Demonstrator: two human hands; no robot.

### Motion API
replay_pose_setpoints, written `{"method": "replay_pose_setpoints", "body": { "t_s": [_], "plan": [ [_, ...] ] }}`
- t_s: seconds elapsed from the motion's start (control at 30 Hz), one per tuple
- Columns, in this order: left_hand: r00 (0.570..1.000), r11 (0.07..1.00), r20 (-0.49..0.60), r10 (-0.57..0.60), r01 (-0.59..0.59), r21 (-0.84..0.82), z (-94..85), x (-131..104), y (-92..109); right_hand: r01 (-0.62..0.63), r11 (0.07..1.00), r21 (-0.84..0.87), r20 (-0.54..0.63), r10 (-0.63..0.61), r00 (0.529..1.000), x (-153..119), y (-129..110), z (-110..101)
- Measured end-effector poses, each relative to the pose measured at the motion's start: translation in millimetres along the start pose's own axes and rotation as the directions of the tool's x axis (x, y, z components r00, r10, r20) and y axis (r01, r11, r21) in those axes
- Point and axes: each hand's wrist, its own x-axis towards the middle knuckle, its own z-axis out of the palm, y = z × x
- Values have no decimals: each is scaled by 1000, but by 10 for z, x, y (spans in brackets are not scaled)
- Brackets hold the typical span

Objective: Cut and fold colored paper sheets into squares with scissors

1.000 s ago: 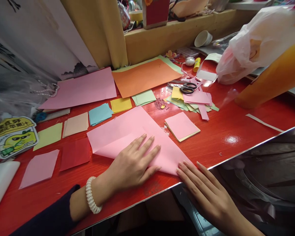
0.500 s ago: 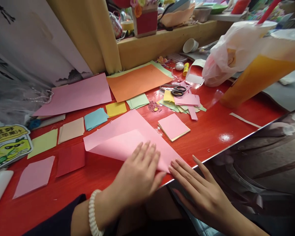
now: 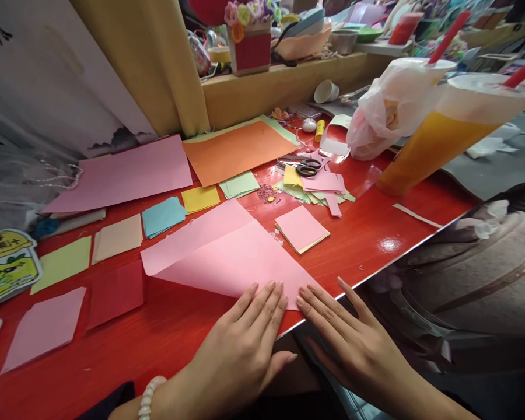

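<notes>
Folding step now, seemingly: left hand flat on pink paper sheet, fingers together; right hand flat at corner, little finger splayed (fold rounded leftward); next calls for creasing

Over there, the single camera sits on the person's head, close above and behind the left hand and right hand, facing forward and down across the red tabletop beyond them.
</notes>
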Motion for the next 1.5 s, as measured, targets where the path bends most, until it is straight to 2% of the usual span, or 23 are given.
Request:
{"method": "replay_pose_setpoints", "body": {
  "t_s": [0.2,0.33,0.43,0.53,0.63,0.7,0.8,0.9,0.97,1.07,1.13,1.23,1.3,1.37,1.5],
  "plan": [
    [999,999,-15,-47,47,-24,-99,-155,-95,4,1000,-4,-2,-4,1000,-1,16,2],
    [990,991,-47,-132,132,-6,-156,-405,-251,-16,1000,-9,-13,16,1000,-62,11,63],
    [984,982,15,-180,179,66,-166,-693,-362,-34,999,-5,-11,34,999,-136,13,102],
    [957,956,73,-281,273,110,-153,-903,-379,-3,1000,-19,49,4,999,-212,47,119],
    [937,931,26,-347,341,129,-153,-989,-381,62,996,-61,102,-56,993,-242,103,131],
    [932,917,-24,-361,360,173,-166,-1041,-433,93,993,-78,76,-87,993,-223,123,140],
    [927,897,-34,-375,371,239,-164,-1133,-528,111,992,-65,0,-111,994,-167,102,152],
    [931,914,-24,-363,361,187,-67,-1060,-450,78,995,-66,-42,-81,996,-128,45,164],
    [947,941,-2,-322,321,112,37,-845,-259,63,994,-85,-43,-67,997,-128,16,174],
    [995,996,27,-91,91,10,156,-369,79,64,990,-124,-14,-66,998,-160,15,196],
    [999,999,-17,41,-42,-14,153,-80,210,74,986,-152,6,-74,997,-191,43,212],
    [986,999,-157,48,-49,2,14,144,186,112,979,-171,2,-114,994,-228,106,225],
    [969,1000,-249,-2,4,8,-125,136,65,132,977,-169,12,-132,991,-241,145,221],
    [960,998,-276,-50,60,30,-253,24,-88,138,978,-154,32,-135,990,-246,174,208],
    [974,975,-177,-138,165,147,-351,-405,-359,146,982,-118,51,-141,989,-237,210,168]
  ]
}}
